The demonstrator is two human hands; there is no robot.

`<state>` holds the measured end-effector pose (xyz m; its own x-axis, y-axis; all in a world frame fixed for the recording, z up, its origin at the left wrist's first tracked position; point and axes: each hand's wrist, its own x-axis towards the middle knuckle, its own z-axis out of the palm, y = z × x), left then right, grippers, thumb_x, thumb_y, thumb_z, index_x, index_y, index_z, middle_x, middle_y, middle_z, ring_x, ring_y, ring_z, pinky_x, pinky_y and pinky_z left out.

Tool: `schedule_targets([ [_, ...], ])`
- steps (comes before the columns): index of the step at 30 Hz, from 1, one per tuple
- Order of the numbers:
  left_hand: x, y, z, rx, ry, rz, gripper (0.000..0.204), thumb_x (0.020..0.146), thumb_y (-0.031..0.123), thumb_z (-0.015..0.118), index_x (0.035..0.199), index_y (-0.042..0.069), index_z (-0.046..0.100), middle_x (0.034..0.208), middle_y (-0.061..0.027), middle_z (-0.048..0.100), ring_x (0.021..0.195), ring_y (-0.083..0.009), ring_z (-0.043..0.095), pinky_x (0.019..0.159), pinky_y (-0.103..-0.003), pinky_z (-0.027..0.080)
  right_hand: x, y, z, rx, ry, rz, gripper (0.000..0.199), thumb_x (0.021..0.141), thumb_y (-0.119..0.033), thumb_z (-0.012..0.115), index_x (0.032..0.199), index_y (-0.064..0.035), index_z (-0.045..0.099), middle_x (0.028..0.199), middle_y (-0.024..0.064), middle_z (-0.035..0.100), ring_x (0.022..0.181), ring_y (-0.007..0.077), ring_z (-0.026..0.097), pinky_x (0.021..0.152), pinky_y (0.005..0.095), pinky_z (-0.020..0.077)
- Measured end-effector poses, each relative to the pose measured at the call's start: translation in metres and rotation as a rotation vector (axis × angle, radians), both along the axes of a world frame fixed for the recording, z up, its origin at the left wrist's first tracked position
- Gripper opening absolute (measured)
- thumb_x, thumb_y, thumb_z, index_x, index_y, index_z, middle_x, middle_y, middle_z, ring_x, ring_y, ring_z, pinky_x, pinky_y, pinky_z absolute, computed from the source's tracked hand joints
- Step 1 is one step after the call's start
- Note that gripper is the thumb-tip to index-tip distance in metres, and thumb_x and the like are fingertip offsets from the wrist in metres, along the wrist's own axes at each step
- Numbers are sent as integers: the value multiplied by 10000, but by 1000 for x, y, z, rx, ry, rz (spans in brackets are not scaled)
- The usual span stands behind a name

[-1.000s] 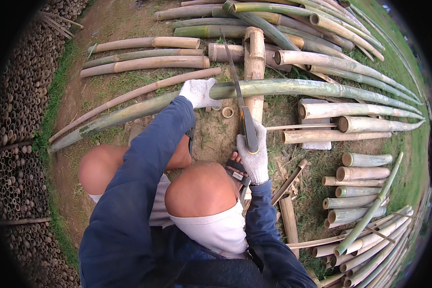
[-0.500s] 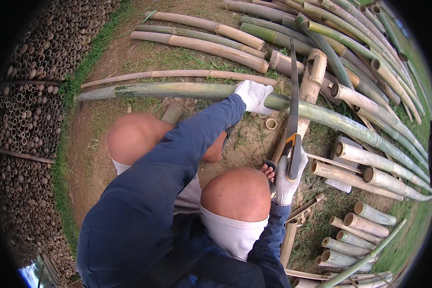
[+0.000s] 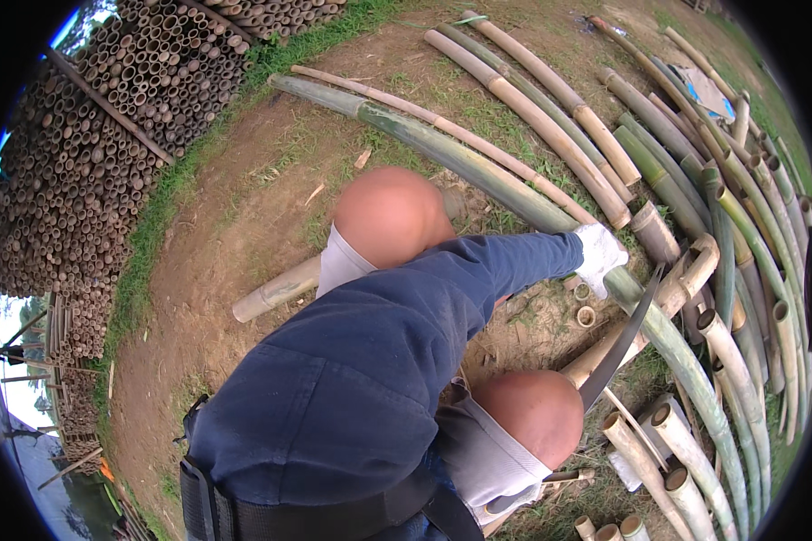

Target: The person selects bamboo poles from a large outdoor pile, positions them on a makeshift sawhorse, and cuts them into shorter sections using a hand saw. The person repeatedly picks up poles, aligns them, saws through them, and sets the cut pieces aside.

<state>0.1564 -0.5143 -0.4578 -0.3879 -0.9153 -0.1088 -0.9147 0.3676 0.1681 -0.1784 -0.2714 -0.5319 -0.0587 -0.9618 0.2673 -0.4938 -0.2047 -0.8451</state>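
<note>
A squatting person in a dark blue long-sleeved work shirt reaches the left hand [image 3: 598, 255] — covered by a white fabric glove — onto a long green bamboo pole [image 3: 478, 167], smooth-skinned and mottled, which runs in a curve from upper left to lower right across bare brown earth. The gloved fingers lie pressed down over the pole's rounded top; whether they close fully around it cannot be told. Just below the glove a dark, slim, curved saw blade [image 3: 621, 344] slants down toward the person's right knee; its handle and the right hand are hidden behind the knee and torso, so that hand's grip cannot be seen. Two short cut bamboo rings [image 3: 585, 316], hollow and pale, lie on the soil beside the pole. Further right, tan and green bamboo culms [image 3: 550, 126] lie side by side, some with open tubular ends. At left stands a stacked wall of bamboo ends [image 3: 90, 153] — a honeycomb of round, dark hollows.
</note>
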Motion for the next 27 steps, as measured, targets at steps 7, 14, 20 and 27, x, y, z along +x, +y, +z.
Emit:
schedule_targets([
  [7,-2,15,19,-8,37,50,944,840,742,846,1477,78,638,1204,-206,817,1091,-392,812,919,-533,625,73,-121,52,-18,-324,185,513,1079,-92,709,1554,-14,532,1415,167,601,1299,272,613,1172,417,456],
  [14,-5,2,13,46,11,46,829,881,730,784,1376,78,658,1172,-191,815,1084,-376,800,933,-519,615,55,48,93,242,-44,-12,605,1000,-42,730,1567,-7,521,1420,197,615,1357,334,625,1186,452,459],
  [20,-4,-2,9,-9,24,46,896,838,802,788,1358,83,664,1237,-207,793,1131,-395,783,974,-532,606,41,121,141,239,127,29,602,961,-5,703,1537,36,534,1434,232,633,1341,386,648,1178,497,487],
  [27,-11,4,31,13,31,83,900,827,752,830,1413,87,671,1266,-207,797,1178,-389,777,1018,-514,605,89,-103,90,-137,-159,81,546,1019,-46,755,1531,-6,569,1411,196,663,1322,330,670,1158,417,514],
])
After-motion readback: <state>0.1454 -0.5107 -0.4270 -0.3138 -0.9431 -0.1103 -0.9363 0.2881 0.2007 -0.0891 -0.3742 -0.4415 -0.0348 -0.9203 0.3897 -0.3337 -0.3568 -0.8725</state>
